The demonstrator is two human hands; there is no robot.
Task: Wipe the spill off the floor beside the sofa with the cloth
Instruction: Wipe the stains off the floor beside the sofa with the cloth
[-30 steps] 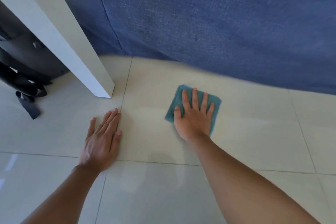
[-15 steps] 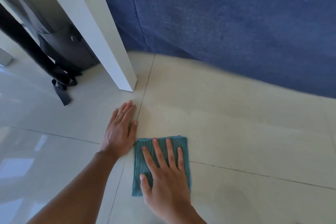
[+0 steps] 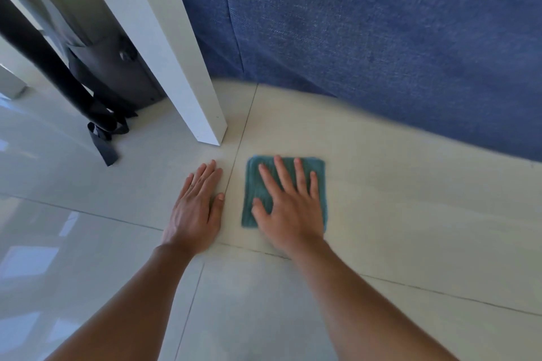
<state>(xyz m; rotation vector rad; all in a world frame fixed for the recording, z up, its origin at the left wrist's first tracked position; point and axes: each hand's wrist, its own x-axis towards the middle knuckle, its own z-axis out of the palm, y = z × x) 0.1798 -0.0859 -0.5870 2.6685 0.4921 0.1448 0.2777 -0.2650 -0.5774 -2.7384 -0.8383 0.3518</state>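
Observation:
A folded teal cloth (image 3: 254,184) lies flat on the pale tiled floor (image 3: 410,199) in front of the blue sofa (image 3: 366,29). My right hand (image 3: 286,205) presses on it with fingers spread, palm covering its near half. Just left of the cloth, across a grout line, my left hand (image 3: 198,208) rests flat on a tile with fingers together, holding nothing. I cannot make out any spill on the floor.
A white table leg (image 3: 187,73) stands on the floor just beyond my left hand. Behind it at the left lies a dark bag with straps (image 3: 102,82). The sofa's front fills the top and right.
My right hand has slid the cloth away from me toward the sofa, after pulling it near and left half a second ago. My left hand stays planted on its tile.

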